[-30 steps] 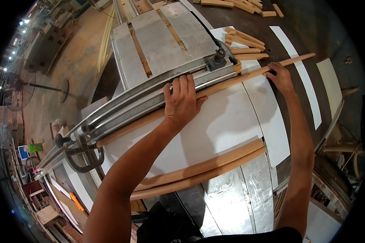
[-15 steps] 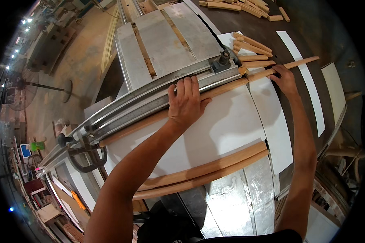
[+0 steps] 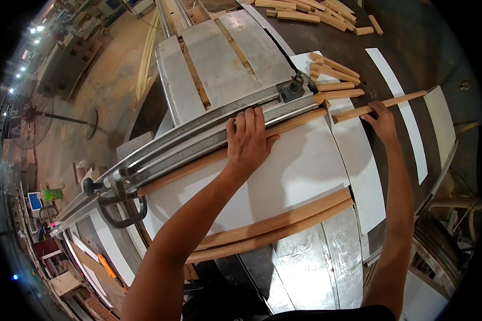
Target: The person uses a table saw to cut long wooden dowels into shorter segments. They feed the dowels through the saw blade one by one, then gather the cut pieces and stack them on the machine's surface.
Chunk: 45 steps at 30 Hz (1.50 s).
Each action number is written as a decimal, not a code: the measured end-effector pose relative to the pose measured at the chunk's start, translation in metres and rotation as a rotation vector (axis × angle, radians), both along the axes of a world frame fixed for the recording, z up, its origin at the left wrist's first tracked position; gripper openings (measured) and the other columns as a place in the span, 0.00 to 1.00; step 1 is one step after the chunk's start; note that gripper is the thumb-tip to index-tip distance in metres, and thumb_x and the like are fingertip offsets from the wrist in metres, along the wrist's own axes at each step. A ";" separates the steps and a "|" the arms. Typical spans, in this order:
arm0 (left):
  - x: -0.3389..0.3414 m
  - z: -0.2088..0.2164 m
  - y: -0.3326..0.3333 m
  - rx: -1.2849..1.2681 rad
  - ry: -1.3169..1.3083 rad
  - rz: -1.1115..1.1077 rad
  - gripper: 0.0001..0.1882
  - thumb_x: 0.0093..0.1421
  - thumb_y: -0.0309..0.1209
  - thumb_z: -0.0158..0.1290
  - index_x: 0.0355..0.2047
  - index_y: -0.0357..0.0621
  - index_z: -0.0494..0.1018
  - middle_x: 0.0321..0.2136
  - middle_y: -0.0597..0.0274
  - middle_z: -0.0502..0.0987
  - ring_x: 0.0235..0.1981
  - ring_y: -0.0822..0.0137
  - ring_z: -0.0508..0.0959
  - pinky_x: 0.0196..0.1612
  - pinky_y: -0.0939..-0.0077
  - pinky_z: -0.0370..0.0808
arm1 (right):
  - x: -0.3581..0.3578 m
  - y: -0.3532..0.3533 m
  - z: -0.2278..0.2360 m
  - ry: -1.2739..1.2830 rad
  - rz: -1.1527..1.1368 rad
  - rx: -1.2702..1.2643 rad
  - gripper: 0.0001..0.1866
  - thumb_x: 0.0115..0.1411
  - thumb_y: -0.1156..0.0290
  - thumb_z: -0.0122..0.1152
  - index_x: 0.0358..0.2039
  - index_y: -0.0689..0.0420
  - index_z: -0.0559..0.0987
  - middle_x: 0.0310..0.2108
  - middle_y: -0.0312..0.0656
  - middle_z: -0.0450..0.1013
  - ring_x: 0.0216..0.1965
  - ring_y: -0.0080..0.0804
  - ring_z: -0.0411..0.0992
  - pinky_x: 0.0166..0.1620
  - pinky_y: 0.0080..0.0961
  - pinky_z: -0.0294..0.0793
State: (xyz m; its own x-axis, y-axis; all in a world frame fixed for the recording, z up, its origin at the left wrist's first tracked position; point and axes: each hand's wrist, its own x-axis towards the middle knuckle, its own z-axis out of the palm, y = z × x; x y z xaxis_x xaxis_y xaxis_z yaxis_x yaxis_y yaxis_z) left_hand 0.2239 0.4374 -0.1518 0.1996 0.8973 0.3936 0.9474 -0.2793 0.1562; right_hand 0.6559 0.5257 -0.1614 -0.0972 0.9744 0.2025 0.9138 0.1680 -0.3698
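Note:
A long wooden strip (image 3: 185, 172) lies along the metal fence (image 3: 160, 160). My left hand (image 3: 246, 140) bears on both, fingers bent over the fence and thumb against the strip. To the right, my right hand (image 3: 383, 120) grips a shorter wooden piece (image 3: 351, 114) between thumb and fingers. That piece is apart from the strip's right end, across a dark slot (image 3: 334, 136) in the white-covered table. The blade, if any, does not show. Several small cut pieces (image 3: 334, 69) lie loosely heaped just beyond the fence's right end.
Two longer wooden strips (image 3: 284, 218) lie side by side along the near table edge. A C-shaped clamp (image 3: 124, 208) sits at the fence's left end. A slotted metal table (image 3: 219, 59) stands beyond the fence. More wooden pieces (image 3: 310, 13) lie at the far right. A fan (image 3: 35, 112) stands left.
My right hand has drawn the shorter piece to the right and slightly nearer, opening a gap from the long strip. My left hand stays on the fence and strip. The view shifts slightly.

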 end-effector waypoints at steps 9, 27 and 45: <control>-0.001 0.005 -0.004 0.060 -0.052 0.001 0.43 0.45 0.45 0.72 0.56 0.33 0.69 0.48 0.50 0.73 0.49 0.53 0.71 0.55 0.58 0.62 | 0.007 -0.061 0.015 -0.173 0.024 0.006 0.32 0.48 0.66 0.79 0.54 0.59 0.79 0.49 0.44 0.73 0.48 0.44 0.75 0.50 0.37 0.78; -0.005 0.003 -0.008 0.084 -0.127 -0.028 0.44 0.46 0.45 0.70 0.58 0.30 0.68 0.49 0.47 0.71 0.50 0.50 0.71 0.59 0.50 0.64 | -0.020 -0.146 0.051 -0.102 0.078 0.023 0.30 0.44 0.77 0.76 0.50 0.61 0.78 0.54 0.51 0.74 0.55 0.52 0.71 0.59 0.42 0.70; -0.081 -0.012 -0.138 -0.305 -0.243 -0.186 0.36 0.62 0.41 0.58 0.66 0.38 0.61 0.67 0.46 0.61 0.69 0.46 0.58 0.71 0.47 0.51 | -0.170 -0.336 0.130 0.050 -0.037 0.004 0.29 0.47 0.76 0.75 0.52 0.62 0.77 0.56 0.52 0.71 0.58 0.54 0.69 0.60 0.44 0.69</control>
